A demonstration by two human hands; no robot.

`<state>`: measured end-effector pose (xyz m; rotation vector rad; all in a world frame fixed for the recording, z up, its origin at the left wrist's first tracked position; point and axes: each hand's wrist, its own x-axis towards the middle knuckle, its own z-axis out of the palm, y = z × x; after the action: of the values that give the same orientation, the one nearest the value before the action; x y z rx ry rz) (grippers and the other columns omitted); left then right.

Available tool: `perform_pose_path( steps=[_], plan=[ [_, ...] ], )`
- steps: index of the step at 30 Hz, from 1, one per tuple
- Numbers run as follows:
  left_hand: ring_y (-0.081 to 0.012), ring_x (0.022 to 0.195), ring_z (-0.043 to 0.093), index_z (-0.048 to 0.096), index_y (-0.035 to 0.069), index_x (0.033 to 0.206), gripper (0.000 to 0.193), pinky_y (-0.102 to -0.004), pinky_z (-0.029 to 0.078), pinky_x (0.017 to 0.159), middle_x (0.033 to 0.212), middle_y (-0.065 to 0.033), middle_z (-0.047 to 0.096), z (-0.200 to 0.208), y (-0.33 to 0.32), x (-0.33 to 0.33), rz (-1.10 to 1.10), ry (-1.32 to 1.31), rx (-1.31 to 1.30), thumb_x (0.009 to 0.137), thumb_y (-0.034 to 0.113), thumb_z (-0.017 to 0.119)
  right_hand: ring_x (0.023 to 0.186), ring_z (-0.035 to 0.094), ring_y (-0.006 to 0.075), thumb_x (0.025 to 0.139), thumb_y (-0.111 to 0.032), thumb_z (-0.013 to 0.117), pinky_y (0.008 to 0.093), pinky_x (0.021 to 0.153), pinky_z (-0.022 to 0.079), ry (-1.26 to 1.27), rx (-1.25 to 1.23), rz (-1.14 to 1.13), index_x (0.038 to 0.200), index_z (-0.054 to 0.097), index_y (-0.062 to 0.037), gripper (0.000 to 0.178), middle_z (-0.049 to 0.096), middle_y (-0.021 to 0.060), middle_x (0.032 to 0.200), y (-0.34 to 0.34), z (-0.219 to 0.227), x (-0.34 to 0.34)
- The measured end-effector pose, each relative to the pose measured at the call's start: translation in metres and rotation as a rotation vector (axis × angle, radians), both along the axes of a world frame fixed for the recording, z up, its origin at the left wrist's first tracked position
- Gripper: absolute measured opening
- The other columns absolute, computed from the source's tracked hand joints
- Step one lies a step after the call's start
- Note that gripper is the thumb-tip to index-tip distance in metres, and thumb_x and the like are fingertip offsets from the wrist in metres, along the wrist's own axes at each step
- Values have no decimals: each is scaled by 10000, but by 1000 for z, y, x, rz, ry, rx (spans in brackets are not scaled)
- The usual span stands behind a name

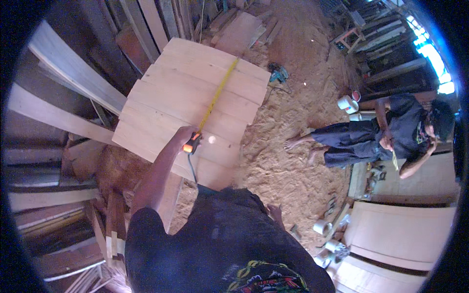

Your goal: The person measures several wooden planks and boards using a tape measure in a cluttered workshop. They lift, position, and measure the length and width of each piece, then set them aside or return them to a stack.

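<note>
My left hand [184, 134] is closed round an orange and black tape measure [193, 142]. From it the yellow tape blade [217, 97] runs out, away from me, across a panel of pale wooden boards [166, 88] laid side by side, ending near the panel's far edge. A dark strap hangs from the tape measure's case toward me. Low at my right side, beside my dark shirt, only part of my right hand [275, 213] shows; its fingers are too dim to make out.
Sawdust and shavings cover the floor [278, 146]; a teal power tool [278, 73] lies beyond the panel. Long planks [73, 63] lean at the left. Another person [371, 132] stands at the right holding a thin yellowish thing, near white buckets [348, 104] and large wooden panels [400, 229].
</note>
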<state>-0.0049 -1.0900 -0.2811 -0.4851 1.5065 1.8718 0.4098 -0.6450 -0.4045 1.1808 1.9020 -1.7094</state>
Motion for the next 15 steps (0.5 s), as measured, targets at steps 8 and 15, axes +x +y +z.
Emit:
perform_pose_path(
  steps=[8, 15],
  plan=[
    [-167, 652, 658, 684, 60, 901, 231, -337, 571, 585, 795, -49, 678, 13, -69, 159, 18, -38, -122, 954, 282, 648, 718, 639, 150, 960, -392, 650, 299, 588, 506, -148, -71, -118, 1045, 675, -55, 348, 698, 61, 926, -1, 27, -46],
    [-159, 609, 616, 665, 80, 861, 208, -363, 527, 529, 736, -43, 635, -25, -109, 233, 63, -31, -295, 939, 272, 648, 883, 716, 214, 976, -325, 663, 412, 751, 567, -169, -35, 116, 1234, 618, -59, 373, 714, 81, 1042, 33, -2, -79]
  ],
)
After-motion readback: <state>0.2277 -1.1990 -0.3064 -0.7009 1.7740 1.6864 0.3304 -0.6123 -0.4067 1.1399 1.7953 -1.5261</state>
